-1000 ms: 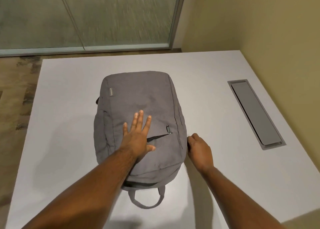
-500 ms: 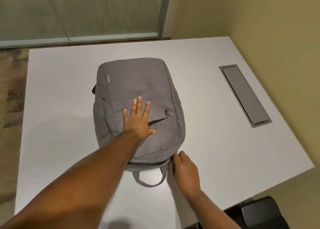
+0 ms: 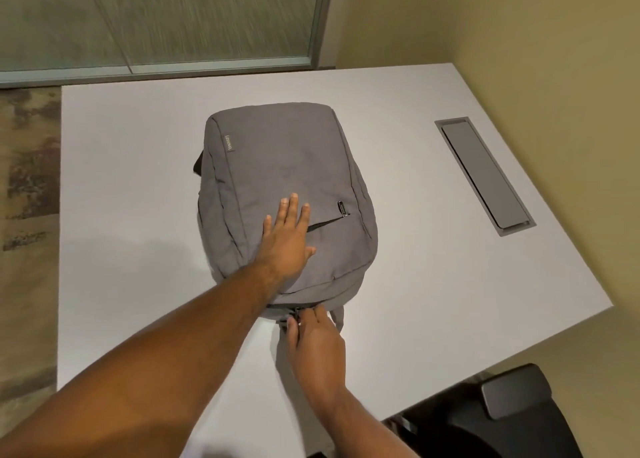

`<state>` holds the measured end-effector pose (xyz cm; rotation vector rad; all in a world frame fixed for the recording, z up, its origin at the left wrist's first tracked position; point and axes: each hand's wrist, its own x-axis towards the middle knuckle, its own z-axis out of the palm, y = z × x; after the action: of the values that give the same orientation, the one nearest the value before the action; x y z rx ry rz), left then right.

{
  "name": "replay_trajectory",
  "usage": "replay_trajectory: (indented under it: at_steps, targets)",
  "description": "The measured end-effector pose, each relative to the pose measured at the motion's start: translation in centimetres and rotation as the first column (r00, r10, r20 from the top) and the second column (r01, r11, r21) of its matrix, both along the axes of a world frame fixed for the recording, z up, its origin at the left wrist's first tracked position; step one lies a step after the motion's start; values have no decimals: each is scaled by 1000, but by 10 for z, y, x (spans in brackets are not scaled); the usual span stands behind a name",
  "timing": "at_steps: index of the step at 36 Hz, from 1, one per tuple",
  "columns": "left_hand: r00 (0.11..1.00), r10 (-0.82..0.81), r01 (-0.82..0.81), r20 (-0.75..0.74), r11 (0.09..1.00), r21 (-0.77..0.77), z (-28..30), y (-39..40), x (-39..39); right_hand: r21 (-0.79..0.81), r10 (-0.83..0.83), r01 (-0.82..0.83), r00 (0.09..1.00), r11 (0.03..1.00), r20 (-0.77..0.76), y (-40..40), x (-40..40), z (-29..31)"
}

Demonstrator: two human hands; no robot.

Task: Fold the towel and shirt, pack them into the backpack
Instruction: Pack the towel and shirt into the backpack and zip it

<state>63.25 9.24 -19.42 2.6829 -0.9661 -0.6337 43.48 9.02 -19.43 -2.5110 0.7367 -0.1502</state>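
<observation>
- My right hand (image 3: 317, 345) covers the zipper pull at the backpack (image 3: 277, 166) near edge; the grip cannot be confirmed.
- My left hand (image 3: 285, 241) hides part of the front pocket zipper (image 3: 327, 223).
- The chair (image 3: 502, 419) is cut off by the bottom edge.

A white worktop (image 3: 138, 198) carries a grey backpack (image 3: 277, 166) lying flat. A grey cable hatch (image 3: 485, 175) sits flush near its right edge.
</observation>
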Motion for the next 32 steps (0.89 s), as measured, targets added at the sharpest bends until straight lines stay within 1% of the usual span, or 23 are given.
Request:
replay_trajectory:
  at_steps: [2,3,5,6,9,11,12,14,16,17,20,22,23,25,27,28,30,32]
  targets:
    - [999,12,-17,-30,986,-167,-4,12,-12,23,-14,14,1000,1000,-5,0,-1,0]
    - [998,28,-40,-50,964,-263,-6,19,-18,28,-15,15,1000,999,-2,0,-3,-1]
    - [994,80,-102,-68,898,-429,-9,33,-34,33,-12,11,1000,999,25,0,-4,-3]
    - [993,109,-115,-41,861,-495,-9,40,-43,30,-9,8,999,1000,46,-1,-5,-4]
    - [979,180,-85,93,782,-617,-10,58,-70,-15,-13,14,996,1000,83,-4,-5,-10]
    - [975,203,-98,92,763,-639,-8,70,-86,-22,-32,33,997,999,71,-4,-5,-14]
    - [973,227,-147,47,761,-632,-6,75,-94,-19,-41,42,997,999,70,-4,-5,-16]
    - [942,313,-322,-119,754,-572,-3,84,-108,-1,-54,54,996,999,73,-3,-5,-18]
    - [860,416,-511,-297,714,-479,-2,90,-119,11,-63,62,995,998,82,-2,-6,-18]
    - [825,448,-563,-344,696,-445,-1,92,-123,14,-63,62,994,998,88,-2,-6,-18]
    - [765,452,-625,-460,694,-357,8,91,-131,11,-46,45,992,999,117,-2,-8,-19]
    - [688,452,-677,-568,681,-279,14,86,-133,0,-30,30,991,1000,128,-4,-9,-20]
    - [636,465,-715,-615,656,-243,16,83,-132,-10,-14,16,992,1000,126,-5,-10,-20]
    - [499,478,-804,-723,566,-181,19,78,-129,-25,36,-33,993,999,115,-9,-11,-22]
    - [362,439,-866,-822,485,-122,20,75,-126,-25,70,-68,993,997,95,-13,-12,-25]
    - [310,420,-883,-853,459,-95,20,74,-125,-19,77,-75,994,997,84,-15,-13,-25]
    - [247,407,-903,-879,426,-56,20,73,-123,-3,87,-87,994,996,61,-19,-14,-25]
    - [234,419,-904,-877,426,-37,18,72,-122,14,114,-114,993,993,45,-22,-15,-25]
